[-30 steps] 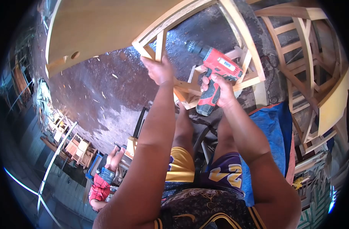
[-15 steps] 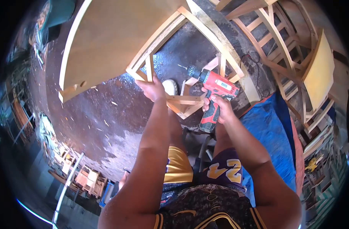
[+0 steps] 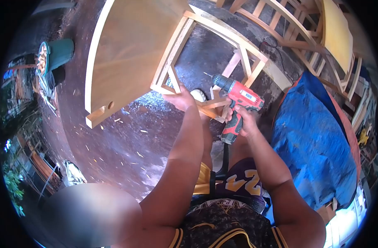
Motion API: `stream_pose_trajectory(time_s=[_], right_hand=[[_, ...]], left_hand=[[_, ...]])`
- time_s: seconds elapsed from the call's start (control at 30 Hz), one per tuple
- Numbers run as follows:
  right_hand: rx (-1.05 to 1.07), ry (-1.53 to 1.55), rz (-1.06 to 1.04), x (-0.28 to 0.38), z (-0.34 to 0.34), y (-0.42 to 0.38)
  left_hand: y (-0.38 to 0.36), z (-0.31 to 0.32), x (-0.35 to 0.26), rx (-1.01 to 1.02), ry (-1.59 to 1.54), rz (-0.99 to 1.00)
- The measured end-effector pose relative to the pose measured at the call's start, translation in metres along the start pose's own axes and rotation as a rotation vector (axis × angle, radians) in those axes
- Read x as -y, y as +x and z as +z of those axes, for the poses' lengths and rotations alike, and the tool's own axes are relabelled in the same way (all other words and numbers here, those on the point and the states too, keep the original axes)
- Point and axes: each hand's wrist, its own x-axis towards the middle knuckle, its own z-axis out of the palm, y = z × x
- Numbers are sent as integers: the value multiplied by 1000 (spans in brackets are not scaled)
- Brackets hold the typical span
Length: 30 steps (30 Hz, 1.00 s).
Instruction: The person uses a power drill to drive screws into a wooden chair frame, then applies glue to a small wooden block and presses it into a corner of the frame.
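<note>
My right hand (image 3: 246,120) is wrapped round the grip of a red and black cordless drill (image 3: 243,96), with its thin bit pointing left. The drill hangs over the near right side of a pale wooden frame (image 3: 175,46), apart from the floor. At the frame's near left corner, below a diagonal brace, my left hand (image 3: 184,99) closes on the wood; some of its fingers are hidden. A large curved plywood panel (image 3: 133,58) adjoins the frame on the left, with an oval hole near its lower edge.
A blue tarp (image 3: 312,144) lies to my right. More slatted wooden frames (image 3: 298,25) stand at the upper right. A green bucket (image 3: 61,53) holding wood pieces is at the far left. Wood chips dot the dark floor (image 3: 127,153). A blurred round shape (image 3: 92,215) fills the lower left.
My view has swung, so the frame, panel and drill sit slightly farther right. The bucket shows more fully, and a blurred shape has appeared at lower left. Both hands keep their holds.
</note>
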Motion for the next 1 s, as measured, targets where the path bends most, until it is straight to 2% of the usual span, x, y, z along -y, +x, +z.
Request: stream_pose_trajectory(time_s=[0.23,0.43,0.57,0.63,0.67,0.7,0.77,0.8,0.83,0.87,0.9,0.97,1.0], right_hand=[[4,58,-55,-13,-23,-21],[-6,43,-94,-6,-38,-42],[-9,104,-98,1,-44,-61],[5,147,-115,2,-48,-71],[0,138,-103,3,-51,-77],[-7,129,-97,5,-54,-84],[1,84,-117,10,-54,-104],[-4,28,-121,16,-57,-117],[-44,-18,-161,14,-61,-126],[-34,-69,-221,20,-61,-145],[-48,-136,-264,27,-58,-163],[-20,-84,-335,38,-57,-207],[-66,42,-363,43,-49,-235]], left_hand=[[8,9,17,6,-57,58],[-1,-6,5,89,-151,49],[19,-3,36,200,-233,98],[29,-7,52,219,-277,170],[15,-28,40,216,-199,181],[13,-41,47,204,-99,272],[20,-57,70,235,37,638],[9,-73,68,383,37,688],[5,-86,65,644,-7,672],[-31,-116,36,867,4,606],[-16,-109,52,1050,-31,805],[-43,-126,28,1390,130,756],[-63,-140,13,1476,197,808]])
